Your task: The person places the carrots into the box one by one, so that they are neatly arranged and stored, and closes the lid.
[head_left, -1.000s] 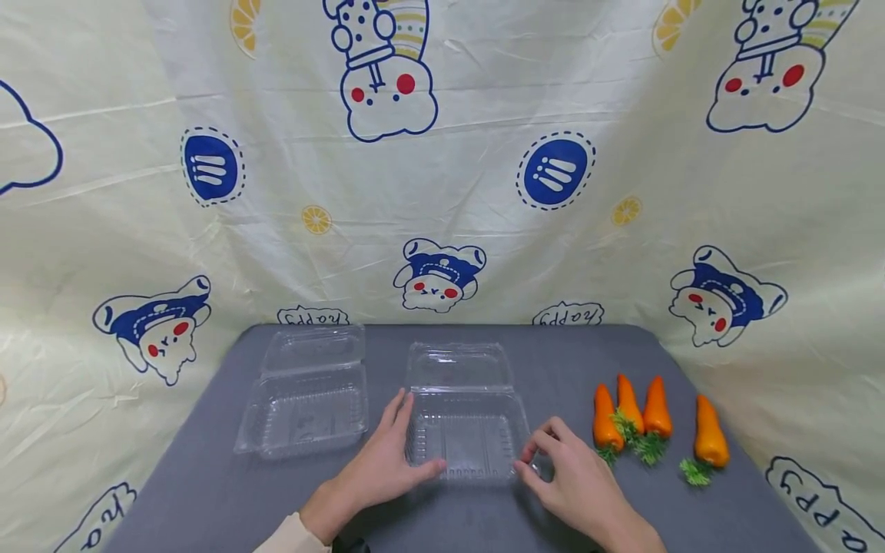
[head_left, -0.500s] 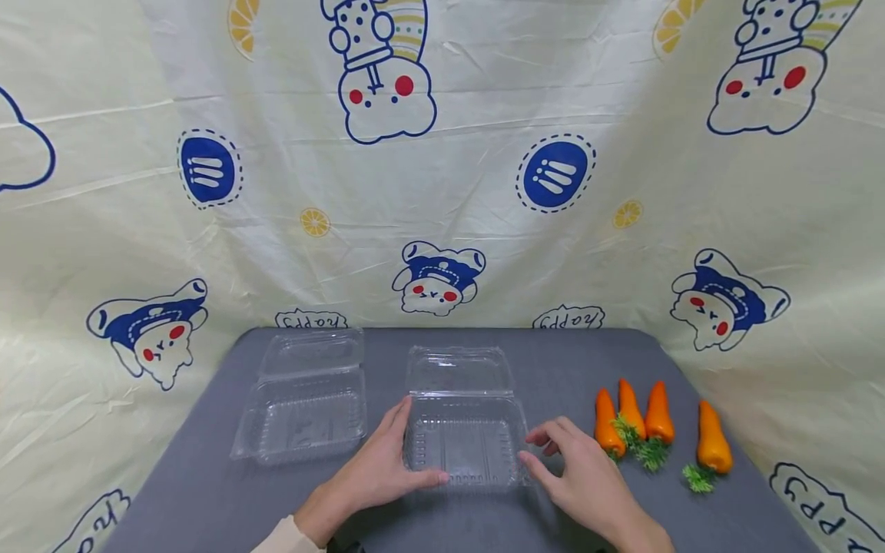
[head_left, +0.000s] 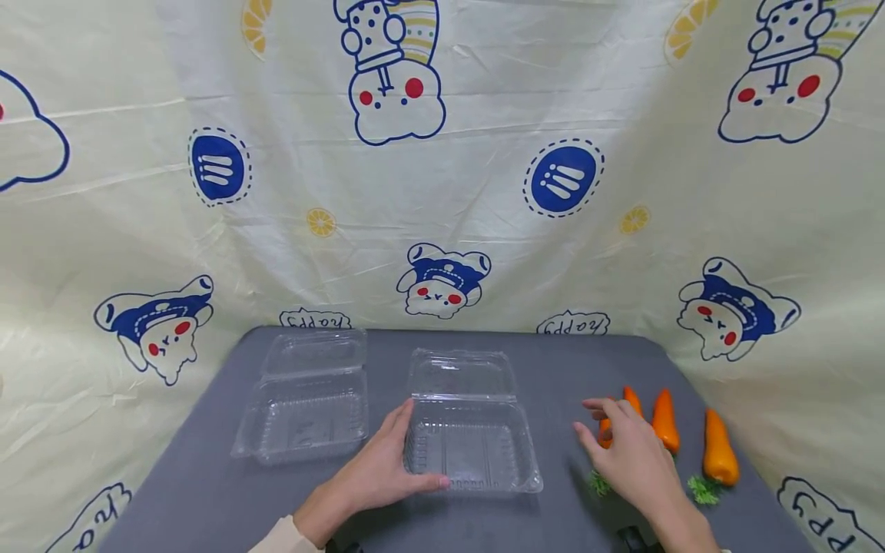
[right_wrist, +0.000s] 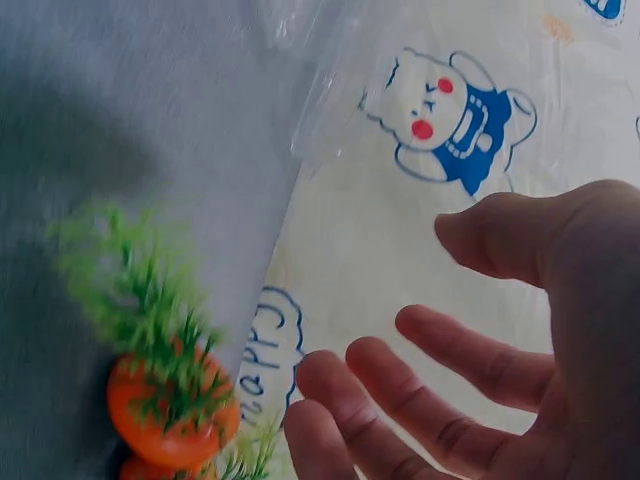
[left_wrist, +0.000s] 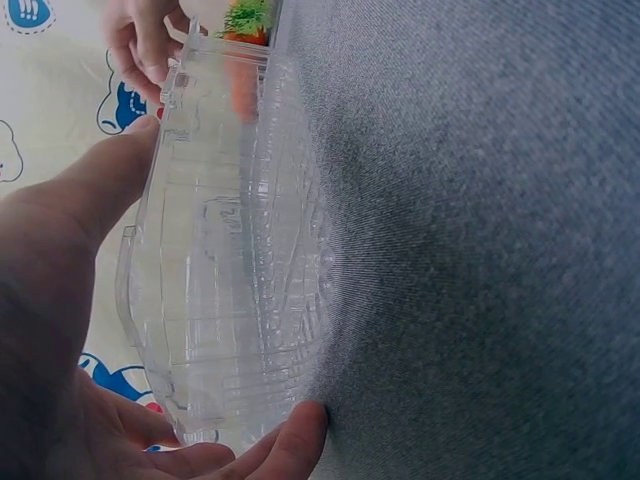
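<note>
A clear plastic clamshell container (head_left: 477, 442) lies with its lid raised at mid-table. My left hand (head_left: 379, 468) grips its left side, thumb along the front rim; in the left wrist view the fingers (left_wrist: 300, 440) curl around the lower wall, close to the cloth. My right hand (head_left: 636, 457) hovers over the carrots at the right, fingers spread and holding nothing. It partly hides the nearest carrot (head_left: 604, 433). Beside it lie more orange carrots with green tops, among them a carrot (head_left: 665, 424) and a separate carrot (head_left: 720, 455) farther right. The right wrist view shows a carrot's blunt end (right_wrist: 130, 405) below the fingers.
Another lid-up clear container (head_left: 314, 415) stands at the left of the grey-covered table (head_left: 553, 369). A pale patterned curtain (head_left: 456, 192) hangs behind the table and along both sides.
My right hand has left the container's right front corner and moved right, over the carrots. The left hand stays at the container's left side.
</note>
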`<state>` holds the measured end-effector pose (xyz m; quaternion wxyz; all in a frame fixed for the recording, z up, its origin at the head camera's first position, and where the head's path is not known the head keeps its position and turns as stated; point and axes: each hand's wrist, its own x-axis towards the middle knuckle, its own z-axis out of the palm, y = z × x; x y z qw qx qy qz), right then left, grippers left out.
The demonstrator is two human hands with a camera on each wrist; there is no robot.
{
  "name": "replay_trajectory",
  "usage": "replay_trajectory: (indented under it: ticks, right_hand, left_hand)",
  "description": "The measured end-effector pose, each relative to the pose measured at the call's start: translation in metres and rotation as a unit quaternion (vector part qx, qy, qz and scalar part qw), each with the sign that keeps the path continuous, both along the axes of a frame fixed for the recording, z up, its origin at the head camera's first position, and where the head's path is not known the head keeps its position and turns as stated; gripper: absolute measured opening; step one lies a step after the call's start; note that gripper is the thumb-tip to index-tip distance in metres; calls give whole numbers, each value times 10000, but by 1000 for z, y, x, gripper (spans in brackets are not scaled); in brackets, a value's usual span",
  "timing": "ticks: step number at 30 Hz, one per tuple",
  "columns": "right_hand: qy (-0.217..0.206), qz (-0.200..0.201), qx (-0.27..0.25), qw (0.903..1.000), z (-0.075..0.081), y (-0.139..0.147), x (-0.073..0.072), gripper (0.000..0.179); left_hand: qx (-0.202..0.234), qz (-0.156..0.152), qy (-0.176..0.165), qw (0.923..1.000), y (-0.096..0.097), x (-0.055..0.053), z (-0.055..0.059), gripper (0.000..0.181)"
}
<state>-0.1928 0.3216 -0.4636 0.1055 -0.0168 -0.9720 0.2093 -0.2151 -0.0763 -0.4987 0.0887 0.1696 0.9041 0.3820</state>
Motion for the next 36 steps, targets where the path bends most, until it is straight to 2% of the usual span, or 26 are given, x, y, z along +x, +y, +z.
replay_trajectory:
  ticks: [5,11,16,25,36]
  right_hand:
    - [-461,-262,55,9986,0,18,-6,59]
    - [-841,-330,1,9959,-2,36,-10,66]
    - [-887,-350,17,9954,-5,43,-14,69]
    - [-1021,-207,470,9934,-10,46,-24,79]
    - [-1052,30,468,9933,-14,46,-29,74]
  left_hand:
    - [-31,-17,1,10000,0,0,1,145]
    - [-35,-37,-18,10000,-1,-1,-1,147]
    - [-46,-32,10,10000,-1,-1,-1,146]
    - [-66,45,-21,10000,-1,0,-1,146]
    - [-52,40,-74,10000,0,0,0,146]
